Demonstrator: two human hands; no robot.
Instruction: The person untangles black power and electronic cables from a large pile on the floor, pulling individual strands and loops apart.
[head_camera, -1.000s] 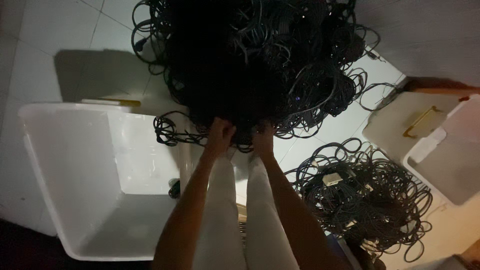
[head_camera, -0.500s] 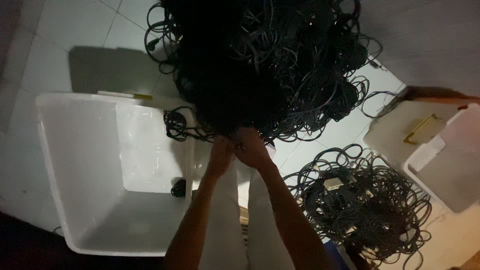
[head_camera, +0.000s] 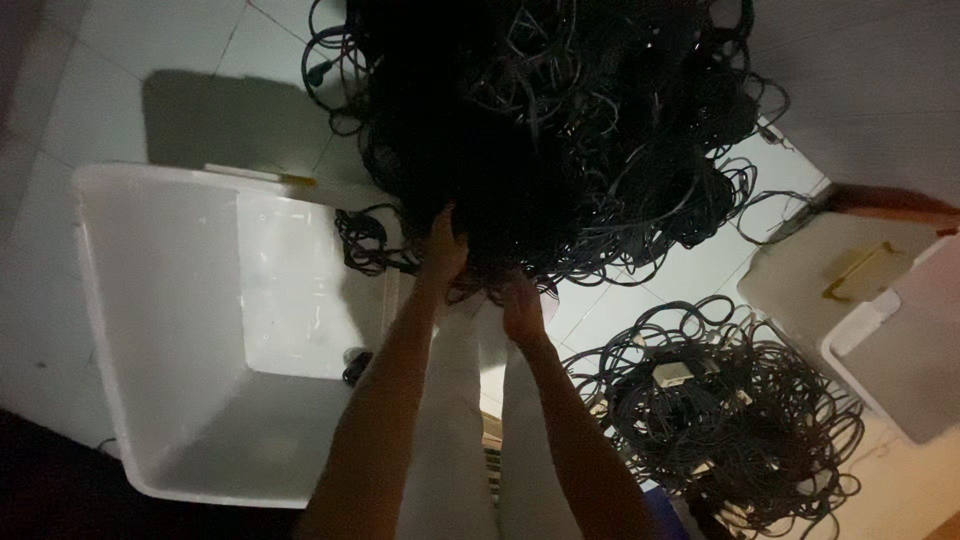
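A big tangled heap of black cables (head_camera: 560, 130) covers the tiled floor ahead of me. My left hand (head_camera: 443, 248) reaches into the heap's near edge, with its fingers closed among the cables and partly hidden by them. My right hand (head_camera: 520, 312) is a little lower and to the right, gripping cable strands at the bottom edge of the heap. A small bundle of cable (head_camera: 365, 240) hangs by the left hand, over the rim of a white tub. My legs in pale trousers show between my forearms.
A large white plastic tub (head_camera: 160, 330) stands at the left, with a small dark object (head_camera: 352, 362) at its inner wall. A second, flatter pile of cables (head_camera: 720, 420) lies at the lower right. White lidded boxes (head_camera: 880, 300) sit at the right edge.
The hands were side by side at the heap's edge and came together. Now the left hand has pushed higher into the cables and the right sits lower.
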